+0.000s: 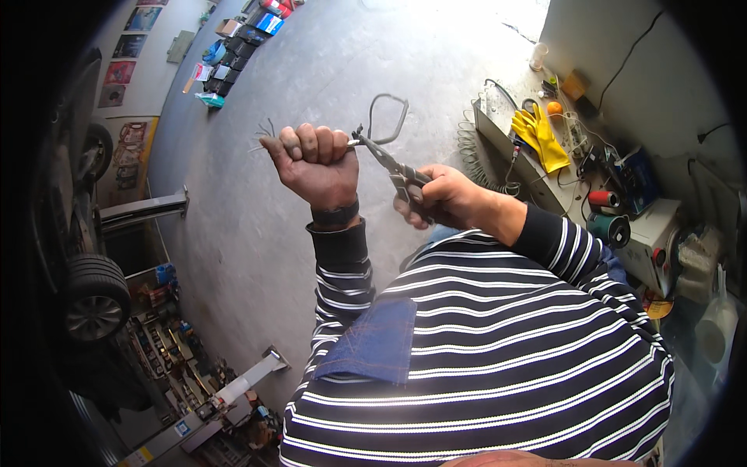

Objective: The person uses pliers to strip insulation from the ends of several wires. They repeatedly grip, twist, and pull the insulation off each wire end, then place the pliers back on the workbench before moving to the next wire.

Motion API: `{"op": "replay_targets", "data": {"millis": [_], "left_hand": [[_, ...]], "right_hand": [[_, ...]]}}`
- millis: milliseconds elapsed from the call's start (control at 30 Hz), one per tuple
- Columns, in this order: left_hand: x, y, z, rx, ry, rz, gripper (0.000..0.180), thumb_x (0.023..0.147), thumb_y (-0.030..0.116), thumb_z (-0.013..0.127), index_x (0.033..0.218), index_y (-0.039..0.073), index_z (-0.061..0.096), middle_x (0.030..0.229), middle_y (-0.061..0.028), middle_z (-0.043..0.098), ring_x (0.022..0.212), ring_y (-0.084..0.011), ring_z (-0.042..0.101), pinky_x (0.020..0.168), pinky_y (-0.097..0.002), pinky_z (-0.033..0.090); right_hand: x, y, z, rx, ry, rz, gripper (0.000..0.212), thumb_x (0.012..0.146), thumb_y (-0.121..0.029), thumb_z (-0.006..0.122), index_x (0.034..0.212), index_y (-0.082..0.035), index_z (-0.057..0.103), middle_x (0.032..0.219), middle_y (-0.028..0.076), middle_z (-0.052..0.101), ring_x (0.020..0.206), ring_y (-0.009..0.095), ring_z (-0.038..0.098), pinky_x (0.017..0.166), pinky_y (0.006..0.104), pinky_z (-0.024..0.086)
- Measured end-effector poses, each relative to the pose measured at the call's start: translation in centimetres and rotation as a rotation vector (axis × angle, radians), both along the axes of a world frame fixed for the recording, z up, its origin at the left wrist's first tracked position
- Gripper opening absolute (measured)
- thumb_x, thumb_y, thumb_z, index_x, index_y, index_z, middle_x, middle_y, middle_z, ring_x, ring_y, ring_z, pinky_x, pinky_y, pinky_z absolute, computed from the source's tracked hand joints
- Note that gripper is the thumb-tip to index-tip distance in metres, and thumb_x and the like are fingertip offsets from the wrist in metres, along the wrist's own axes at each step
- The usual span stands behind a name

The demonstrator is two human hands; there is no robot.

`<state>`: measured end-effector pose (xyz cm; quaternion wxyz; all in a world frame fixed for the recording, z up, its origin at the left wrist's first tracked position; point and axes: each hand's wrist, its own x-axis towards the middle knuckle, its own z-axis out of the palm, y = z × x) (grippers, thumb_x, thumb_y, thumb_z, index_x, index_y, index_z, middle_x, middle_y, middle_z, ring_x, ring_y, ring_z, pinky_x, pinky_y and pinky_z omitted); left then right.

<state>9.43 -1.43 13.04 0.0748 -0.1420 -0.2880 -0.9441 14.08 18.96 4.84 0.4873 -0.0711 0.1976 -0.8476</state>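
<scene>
Grey cable (402, 123) is up in front of me, clear of the grey floor (233, 210); its bent loop hangs free beyond the nose of the pliers (394, 168).

My left hand (317, 159): fingers curled tight into a fist, no gap between them, cable apparently inside. Loose thin strands (271, 127) poke out on the thumb side; a short pale piece (353, 142) shows at the other. Whether these are all one length I cannot tell; my fist hides the middle.

My right hand (447, 193): fingers wrapped round the plier handles, squeezed nearly together. The plier tips meet the cable just beside my left fist. How hard they bite is too small to make out.

Handling, my judgement: light, nothing to strain the wrist. Springy rather than limp, since the loop holds its kinked shape in the air. Strands look fine enough to bend or prick, so best hold is on the thicker body, close to the plier nose. Bare skin, dark with grime, may slip on a smooth jacket; the yellow gloves (545, 140) lie on the bench (510, 156) to my right.
</scene>
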Motion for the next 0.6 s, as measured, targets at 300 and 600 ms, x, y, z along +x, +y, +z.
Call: {"op": "replay_targets", "data": {"millis": [300,600], "left_hand": [[-0.3,1.9,0.5,-0.125,0.192,0.025,0.057,0.112,0.056,0.036,0.071,0.017,0.035,0.06,0.003,0.025,0.052,-0.0122,0.015,0.052,-0.0316,0.02],[1.1,2.9,-2.7,-0.288,0.056,0.099,0.057,0.112,0.05,0.043,0.068,0.014,0.032,0.059,0.0033,0.024,0.055,-0.0118,0.015,0.055,-0.0314,0.019]], "right_hand": [[1.8,1.2,4.2,-0.192,-0.21,-0.094,0.007,0.08,-0.003,0.053,0.087,-0.005,0.054,0.102,0.016,0.064,0.082,0.024,0.067,0.071,0.0354,0.054],[2.6,0.1,4.2,0.056,-0.369,-0.208,0.008,0.081,-0.001,0.049,0.084,-0.004,0.055,0.1,0.017,0.063,0.085,0.026,0.064,0.072,0.0369,0.053]]}}
